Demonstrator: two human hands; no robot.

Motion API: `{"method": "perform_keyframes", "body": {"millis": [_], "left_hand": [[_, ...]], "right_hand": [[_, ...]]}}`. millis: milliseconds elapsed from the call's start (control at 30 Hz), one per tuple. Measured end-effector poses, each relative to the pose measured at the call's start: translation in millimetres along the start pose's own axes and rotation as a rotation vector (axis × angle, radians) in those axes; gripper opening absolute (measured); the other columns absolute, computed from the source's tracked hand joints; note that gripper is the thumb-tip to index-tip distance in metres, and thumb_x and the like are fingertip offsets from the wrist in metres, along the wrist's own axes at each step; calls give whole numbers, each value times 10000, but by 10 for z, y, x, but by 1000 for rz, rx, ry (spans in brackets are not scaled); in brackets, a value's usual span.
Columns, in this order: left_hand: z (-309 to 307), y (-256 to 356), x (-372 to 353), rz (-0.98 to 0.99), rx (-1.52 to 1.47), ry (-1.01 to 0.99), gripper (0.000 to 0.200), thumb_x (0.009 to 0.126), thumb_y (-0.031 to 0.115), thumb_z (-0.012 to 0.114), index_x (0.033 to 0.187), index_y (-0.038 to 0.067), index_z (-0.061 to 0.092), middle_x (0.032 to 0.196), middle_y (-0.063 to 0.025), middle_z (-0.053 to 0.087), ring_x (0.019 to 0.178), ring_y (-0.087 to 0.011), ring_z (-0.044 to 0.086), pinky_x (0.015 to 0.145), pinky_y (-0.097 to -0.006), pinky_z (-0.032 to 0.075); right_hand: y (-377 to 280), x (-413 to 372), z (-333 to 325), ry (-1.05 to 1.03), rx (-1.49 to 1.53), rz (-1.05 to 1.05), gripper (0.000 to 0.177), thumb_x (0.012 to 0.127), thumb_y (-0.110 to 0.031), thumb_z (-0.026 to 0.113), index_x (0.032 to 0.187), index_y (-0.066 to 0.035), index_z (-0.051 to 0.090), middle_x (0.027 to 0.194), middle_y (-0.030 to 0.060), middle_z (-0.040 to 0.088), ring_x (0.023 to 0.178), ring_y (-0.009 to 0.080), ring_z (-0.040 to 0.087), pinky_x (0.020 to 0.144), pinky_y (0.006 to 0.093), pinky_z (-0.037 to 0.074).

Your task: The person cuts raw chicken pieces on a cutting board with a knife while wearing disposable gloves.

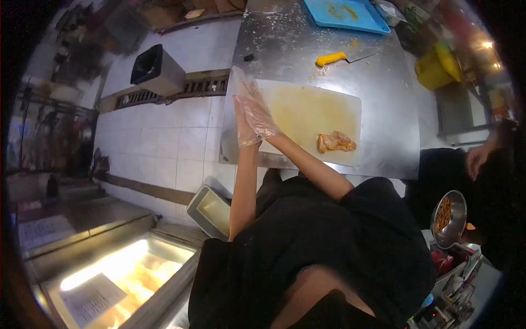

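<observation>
My left hand [244, 125] and my right hand [259, 116] are pressed together at the left edge of a white cutting board [307, 104]. Clear, crinkled plastic gloves cover both. The fingers appear stretched out and point away from me, with loose plastic beyond the tips. Part of my left hand is hidden behind the right, and no object shows between them. A piece of raw, seasoned meat [336, 142] lies on the board's near right corner, apart from my hands. Beyond the board, a yellow-handled knife [332, 59] rests on the steel table [389, 104].
A blue tray [350, 24] occupies the table's far end. On the floor to the left stands a bin [167, 77] with a black liner; a grey tub [211, 211] is beside my left forearm. At right, another person's hand [478, 160] shows near a metal bowl [457, 222].
</observation>
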State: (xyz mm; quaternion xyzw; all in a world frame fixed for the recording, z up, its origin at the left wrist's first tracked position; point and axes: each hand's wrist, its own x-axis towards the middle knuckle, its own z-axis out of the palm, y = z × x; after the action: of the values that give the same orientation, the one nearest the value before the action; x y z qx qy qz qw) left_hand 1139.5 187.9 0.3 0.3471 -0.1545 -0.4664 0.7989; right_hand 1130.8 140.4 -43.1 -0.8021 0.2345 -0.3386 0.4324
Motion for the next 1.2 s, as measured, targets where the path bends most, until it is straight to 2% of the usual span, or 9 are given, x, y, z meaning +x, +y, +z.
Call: {"method": "perform_keyframes", "body": {"millis": [133,233,333,433,567,700,900,1100,1200], "left_hand": [[143,101,333,-65,85,-11,700,884,535,363,1379,70,194,1387,-99,279,1255,-228,297,1029,-342,251],[171,151,492,-102,152,-64,683,874,559,354,1387,136,196,1397,-63,265,1266,-253,269,1024,-404,241],[242,174,733,-142,57,-125,667,872,566,344,1377,151,212,1387,-59,277,1263,-258,268,1017,-437,226],[355,153,990,-187,-127,-141,653,869,573,334,1368,166,227,1377,-55,288,1261,-264,266,1011,-469,211],[406,130,1252,-160,-207,-153,635,865,582,320,1356,186,247,1363,-51,303,1257,-271,265,1003,-513,192],[486,1,1428,-49,-22,-280,593,847,637,256,1371,377,163,1440,60,154,1300,-342,126,930,-625,155],[608,24,1743,-117,-115,-175,619,843,630,290,1377,349,152,1426,45,179,1299,-323,137,950,-605,125],[599,87,1941,-24,-59,-121,710,802,660,348,1387,318,134,1427,17,176,1285,-327,168,963,-609,100],[562,54,1967,-23,-40,-149,758,783,666,389,1392,310,110,1446,3,135,1302,-334,130,969,-625,57]], "right_hand": [[-355,320,-518,-49,45,222,466,921,-283,359,1340,-81,318,1418,131,230,1318,296,152,1071,357,144],[-430,432,-484,188,143,211,408,905,-317,390,1213,-64,477,1345,189,344,1242,378,274,1027,430,198],[-140,452,-386,278,-401,142,494,893,-344,397,1303,-71,372,1402,157,255,1266,363,237,1033,385,220],[-664,197,-572,24,25,301,476,834,-277,523,1229,-30,428,1302,190,363,1157,377,370,953,398,320],[-893,-51,-721,451,-133,106,407,754,-142,625,1101,7,475,1088,188,454,1010,359,447,871,397,376],[-744,162,-945,614,-350,43,327,729,-83,655,1009,5,511,995,170,479,930,332,479,810,385,401],[-429,378,-994,492,-300,-37,120,764,-14,593,861,1,526,811,108,506,748,280,510,664,358,417],[-445,467,-869,661,-275,-82,137,756,-17,604,860,3,518,810,106,502,758,284,504,692,359,419],[-426,541,-905,599,-215,-77,162,747,-25,613,871,-3,513,822,106,503,778,291,498,710,358,416]]}}
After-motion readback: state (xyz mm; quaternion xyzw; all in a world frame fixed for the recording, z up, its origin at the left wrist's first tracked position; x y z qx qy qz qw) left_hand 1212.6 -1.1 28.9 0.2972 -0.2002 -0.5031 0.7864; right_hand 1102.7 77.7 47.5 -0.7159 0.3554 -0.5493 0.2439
